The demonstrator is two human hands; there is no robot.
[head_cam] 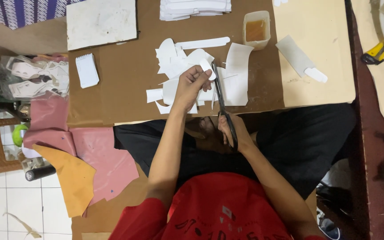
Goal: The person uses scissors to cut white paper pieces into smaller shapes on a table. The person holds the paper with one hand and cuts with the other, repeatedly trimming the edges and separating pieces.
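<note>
My left hand (191, 86) pinches a small white paper piece (206, 67) above the front edge of a brown cardboard work board (125, 84). My right hand (231, 129) grips the black handles of long scissors (221, 95), whose blades point away from me and meet the paper piece. Under and around both hands lies a heap of white paper offcuts (234, 73). Red sleeves and dark trousers show below.
A tub of amber glue (256, 29), a stack of white sheets (195, 8), a white board (101, 22) and a small notepad (87, 70) lie on the board. Pink (98, 160) and tan (72, 178) sheets lie left; a yellow knife (377, 52) right.
</note>
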